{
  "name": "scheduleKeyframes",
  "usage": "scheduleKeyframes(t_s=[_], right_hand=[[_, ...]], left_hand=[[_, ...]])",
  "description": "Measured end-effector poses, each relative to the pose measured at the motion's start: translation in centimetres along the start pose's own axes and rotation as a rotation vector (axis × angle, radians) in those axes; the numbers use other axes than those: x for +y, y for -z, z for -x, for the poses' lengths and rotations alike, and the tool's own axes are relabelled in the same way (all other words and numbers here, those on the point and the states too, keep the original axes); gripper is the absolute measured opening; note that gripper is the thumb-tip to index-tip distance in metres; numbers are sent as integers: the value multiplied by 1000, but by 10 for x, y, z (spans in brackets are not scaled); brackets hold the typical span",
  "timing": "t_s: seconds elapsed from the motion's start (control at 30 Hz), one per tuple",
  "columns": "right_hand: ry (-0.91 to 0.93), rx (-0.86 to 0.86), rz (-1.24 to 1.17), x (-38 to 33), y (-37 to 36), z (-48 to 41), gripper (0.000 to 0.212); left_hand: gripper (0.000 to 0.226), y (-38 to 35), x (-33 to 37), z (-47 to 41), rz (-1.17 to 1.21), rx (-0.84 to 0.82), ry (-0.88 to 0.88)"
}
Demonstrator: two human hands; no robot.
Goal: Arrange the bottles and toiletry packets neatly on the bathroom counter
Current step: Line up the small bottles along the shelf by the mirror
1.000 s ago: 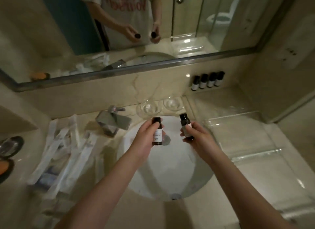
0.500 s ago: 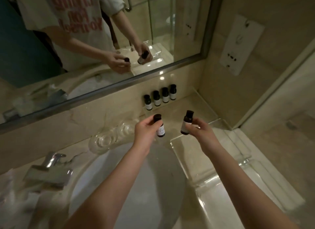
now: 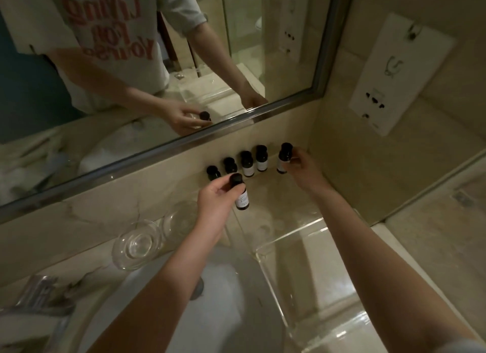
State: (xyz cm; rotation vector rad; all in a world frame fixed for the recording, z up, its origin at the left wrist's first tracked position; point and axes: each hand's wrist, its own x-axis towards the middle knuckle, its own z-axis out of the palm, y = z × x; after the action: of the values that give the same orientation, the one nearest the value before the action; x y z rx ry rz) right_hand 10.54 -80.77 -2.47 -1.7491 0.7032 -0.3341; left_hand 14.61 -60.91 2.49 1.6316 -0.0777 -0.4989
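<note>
Bottles [image 3: 248, 164] are lined four abreast at the back of the counter [image 3: 273, 195]. Right bottle [image 3: 283, 159] is gripped round its body by right hand [image 3: 306, 168] at the line's right end, and left bottle [image 3: 241, 195] is pinched near its cap by left hand [image 3: 214, 199] in front. Small, rigid, judged light and easily toppled; best taken round the body. Labels unreadable; whether right bottle touches down cannot be told; packets [image 3: 39, 297] blurred, cut off lower left.

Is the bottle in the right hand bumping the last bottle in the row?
Apart. The head view shows a strip of pale wall between the held bottle in the right hand and the row's end bottle.
</note>
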Motion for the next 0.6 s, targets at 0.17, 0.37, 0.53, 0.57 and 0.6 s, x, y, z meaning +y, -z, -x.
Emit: scheduleKeyframes(t_s=[0.17, 0.37, 0.53, 0.57, 0.6], right_hand=[[65, -32, 42, 13, 1, -6, 30], [81, -69, -49, -2, 20, 0, 55], [217, -242, 142, -27, 26, -8, 52], [218, -263, 185, -28, 25, -9, 48], [218, -263, 218, -28, 24, -10, 43]], left_hand=[[33, 1, -8, -7, -11, 5, -6], [32, 2, -9, -2, -15, -3, 0], [31, 3, -5, 4, -30, 8, 12], [31, 3, -4, 5, -26, 11, 10], [31, 3, -3, 6, -24, 12, 7]])
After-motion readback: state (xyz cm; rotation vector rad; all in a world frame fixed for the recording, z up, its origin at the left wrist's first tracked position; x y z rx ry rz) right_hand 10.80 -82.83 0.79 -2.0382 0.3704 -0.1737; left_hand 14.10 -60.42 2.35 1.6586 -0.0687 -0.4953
